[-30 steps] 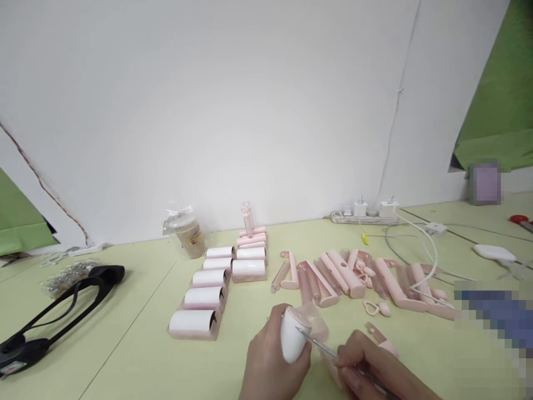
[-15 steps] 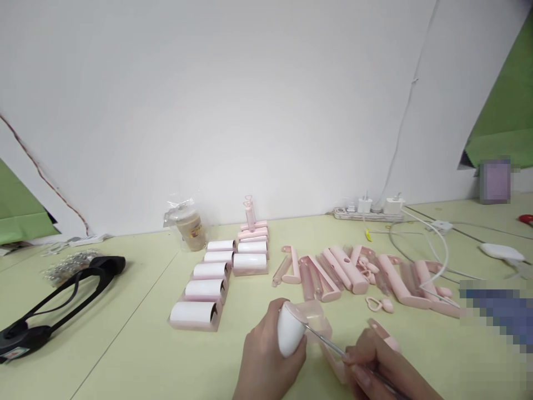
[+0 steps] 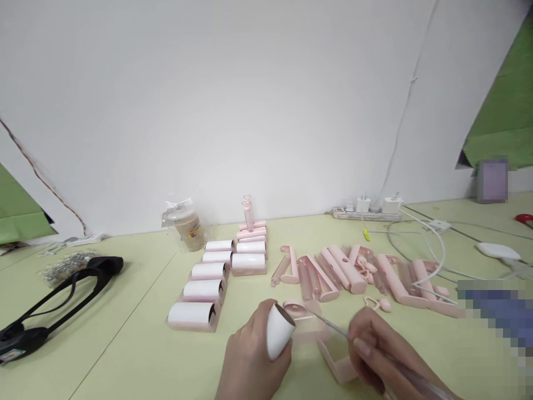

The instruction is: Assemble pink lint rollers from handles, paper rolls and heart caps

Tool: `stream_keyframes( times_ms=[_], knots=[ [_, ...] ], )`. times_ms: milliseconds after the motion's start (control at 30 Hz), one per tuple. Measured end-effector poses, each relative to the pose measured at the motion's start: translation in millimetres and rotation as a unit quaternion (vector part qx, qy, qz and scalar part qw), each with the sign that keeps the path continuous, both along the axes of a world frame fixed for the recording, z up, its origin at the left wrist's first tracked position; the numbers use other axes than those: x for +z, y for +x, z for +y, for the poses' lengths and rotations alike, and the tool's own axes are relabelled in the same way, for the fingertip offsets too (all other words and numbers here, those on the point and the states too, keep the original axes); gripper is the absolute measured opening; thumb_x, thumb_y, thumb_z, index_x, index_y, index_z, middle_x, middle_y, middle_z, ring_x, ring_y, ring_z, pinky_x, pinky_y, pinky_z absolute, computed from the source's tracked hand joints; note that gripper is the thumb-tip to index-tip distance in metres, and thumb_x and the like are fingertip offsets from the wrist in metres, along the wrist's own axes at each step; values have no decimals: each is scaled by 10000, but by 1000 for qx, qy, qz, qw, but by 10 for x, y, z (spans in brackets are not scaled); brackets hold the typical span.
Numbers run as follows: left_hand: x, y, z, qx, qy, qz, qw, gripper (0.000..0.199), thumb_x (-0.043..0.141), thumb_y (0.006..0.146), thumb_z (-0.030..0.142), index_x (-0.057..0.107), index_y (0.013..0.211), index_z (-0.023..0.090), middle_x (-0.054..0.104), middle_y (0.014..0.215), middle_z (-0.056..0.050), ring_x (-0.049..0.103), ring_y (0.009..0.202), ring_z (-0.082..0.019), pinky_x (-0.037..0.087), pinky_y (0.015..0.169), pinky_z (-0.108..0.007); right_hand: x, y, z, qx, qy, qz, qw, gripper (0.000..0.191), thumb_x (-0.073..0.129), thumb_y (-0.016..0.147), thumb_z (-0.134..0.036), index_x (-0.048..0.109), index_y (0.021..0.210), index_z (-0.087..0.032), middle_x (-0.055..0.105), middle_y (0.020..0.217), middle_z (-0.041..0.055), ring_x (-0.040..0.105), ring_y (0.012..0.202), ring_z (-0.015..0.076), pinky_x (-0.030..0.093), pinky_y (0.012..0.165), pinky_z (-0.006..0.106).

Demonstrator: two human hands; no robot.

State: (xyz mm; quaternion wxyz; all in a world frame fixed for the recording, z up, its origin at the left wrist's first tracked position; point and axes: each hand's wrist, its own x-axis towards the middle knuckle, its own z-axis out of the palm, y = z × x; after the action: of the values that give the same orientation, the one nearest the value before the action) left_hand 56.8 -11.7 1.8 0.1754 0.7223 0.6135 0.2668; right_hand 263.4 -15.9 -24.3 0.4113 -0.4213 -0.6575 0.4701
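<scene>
Pink cap [image 3: 294, 308]: half a second ago it sat on the end of the white roll [image 3: 278, 334]; now it has come away, just beyond the fingers of the left hand [image 3: 252, 354]. What it rests on, I cannot tell.
Rolls in rows [image 3: 191, 314]: to the left of these fingers, apart from them.
Left hand: its fingers are wrapped around the white roll, thumb on the near side. I think this hold should be firm, but not so hard that the tube bends.
White roll: inside the left fingers, tilted, with its hollow end facing up and right. It would be careful to check this rim for scratches.
Clear case [image 3: 311, 330]: between the fingers of both hands.
Metal tool [image 3: 335, 328]: its thin tip points left, near the cap; contact is unclear. Better to lever slowly and keep the tip away from the left thumb.
Pink shell [image 3: 339, 365]: just left of the right fingers.
Right hand [image 3: 381, 351]: thumb and fingers pinch the tool.
Pink parts [image 3: 348, 270]: beyond the right fingers, in a loose group.
</scene>
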Motion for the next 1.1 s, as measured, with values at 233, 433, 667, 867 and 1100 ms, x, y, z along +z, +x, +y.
stream_keyframes(
  times_ms=[233,433,667,867,1100],
  knots=[
    [359,116,257,-138,37,-46,989,498,486,767,244,294,1227,239,551,1132,-59,541,995,-246,420,769,-321,653,88,515,-22,134,13,991,409,235,900,-505,364,648,-209,385,576,-39,362,492,105,323,491,242],
    [349,313,479,-237,31,-174,955,489,485,801,230,287,1248,216,452,1248,-80,461,1112,-207,367,915,-322,898,-250,703,-8,98,-140,985,315,316,869,-522,458,866,-240,502,914,8,514,800,162,421,680,288],
    [197,259,502,-221,-12,-257,941,443,498,808,236,321,1213,200,431,1256,-74,403,1162,-198,328,959,-321,723,-310,783,25,95,-108,989,425,284,870,-552,441,1125,-252,489,1146,63,487,1051,213,394,870,373],
    [235,246,466,-224,-40,-271,935,481,524,796,279,300,1214,196,444,1237,-80,431,1134,-203,340,953,-335,810,-272,761,43,58,-83,994,429,262,871,-561,456,1096,-250,508,1143,57,521,1019,216,398,880,400],
    [114,247,521,-218,-37,-286,932,532,537,791,279,279,1251,213,383,1308,-81,340,1223,-202,271,1018,-346,790,-342,958,114,54,-147,981,543,502,750,-590,458,1135,-209,534,1118,98,533,987,237,437,825,396]
  ],
)
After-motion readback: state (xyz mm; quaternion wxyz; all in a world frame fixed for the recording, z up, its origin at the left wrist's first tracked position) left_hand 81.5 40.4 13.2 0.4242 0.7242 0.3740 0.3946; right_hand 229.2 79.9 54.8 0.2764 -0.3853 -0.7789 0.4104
